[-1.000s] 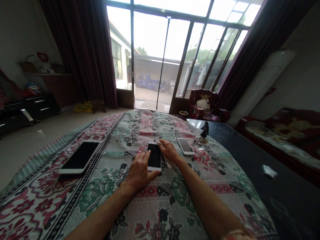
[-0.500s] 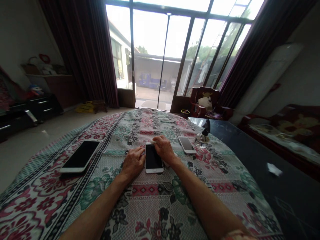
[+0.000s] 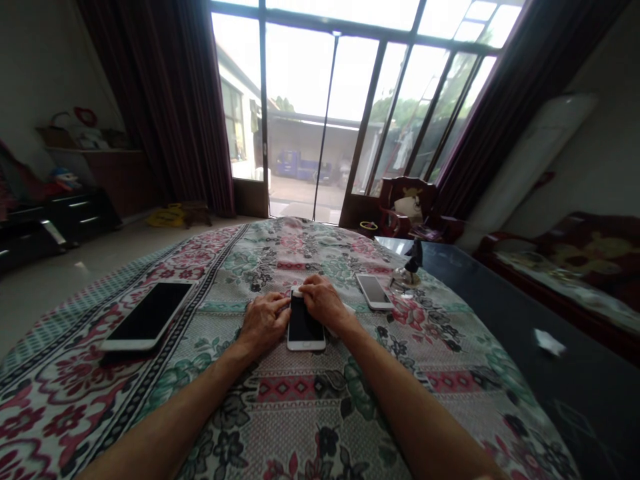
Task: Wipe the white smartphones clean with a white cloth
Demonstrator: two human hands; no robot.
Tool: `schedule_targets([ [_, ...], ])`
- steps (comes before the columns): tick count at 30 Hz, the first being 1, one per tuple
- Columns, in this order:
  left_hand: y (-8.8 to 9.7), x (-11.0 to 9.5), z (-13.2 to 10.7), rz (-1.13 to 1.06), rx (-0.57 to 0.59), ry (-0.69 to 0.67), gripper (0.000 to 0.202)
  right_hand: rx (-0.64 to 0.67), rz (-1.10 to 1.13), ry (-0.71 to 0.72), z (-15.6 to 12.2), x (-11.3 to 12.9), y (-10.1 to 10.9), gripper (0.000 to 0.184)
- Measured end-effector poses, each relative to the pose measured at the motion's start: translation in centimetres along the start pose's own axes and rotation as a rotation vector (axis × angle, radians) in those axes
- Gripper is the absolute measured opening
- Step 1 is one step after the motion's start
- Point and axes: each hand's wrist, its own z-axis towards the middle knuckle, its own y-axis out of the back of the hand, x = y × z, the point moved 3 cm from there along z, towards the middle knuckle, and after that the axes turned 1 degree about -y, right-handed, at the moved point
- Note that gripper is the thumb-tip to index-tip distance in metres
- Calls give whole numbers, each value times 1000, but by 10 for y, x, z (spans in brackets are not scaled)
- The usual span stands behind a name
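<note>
A white-framed smartphone [image 3: 306, 328] with a dark screen lies face up on the patterned tablecloth [image 3: 295, 417], between my hands. My left hand [image 3: 265, 321] rests along its left edge, fingers bent and pressed to the side. Over the phone's upper right part is my right hand [image 3: 324, 300], its fingers pinched on a small white tissue [image 3: 297, 292] against the top of the screen. Most of that tissue is hidden by the fingers. To the left lies a larger white tablet-like device [image 3: 150, 316], and to the right another white smartphone [image 3: 374, 292].
A small clear-based object with a black top [image 3: 411, 267] stands right of the second phone. A dark table [image 3: 480, 313] adjoins on the right, with a crumpled white piece [image 3: 549, 342] on it. Beyond are a wooden chair [image 3: 407, 200] and glass doors [image 3: 305, 133].
My right hand has shifted slightly left and down over the phone's top, with the white tissue under its fingers. My left hand stays at the phone's left edge. The view has shifted slightly.
</note>
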Motion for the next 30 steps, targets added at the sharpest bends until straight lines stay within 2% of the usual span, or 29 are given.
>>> schedule_targets([
  [6,0,0,0,-45,-17,-19,27,-93,27,-40,11,-2,-4,24],
  [12,1,0,0,-57,-22,-26,22,12,-51,24,22,5,-12,26],
  [16,1,1,0,-53,-5,-25,20,46,-50,80,11,10,-8,27],
  [24,1,1,-1,-32,1,-8,22,99,16,163,-40,23,12,30],
  [27,1,0,-1,-28,3,-4,23,87,22,136,-42,19,13,32],
  [30,1,0,-1,-36,-5,-5,23,71,-11,104,-27,12,8,31],
])
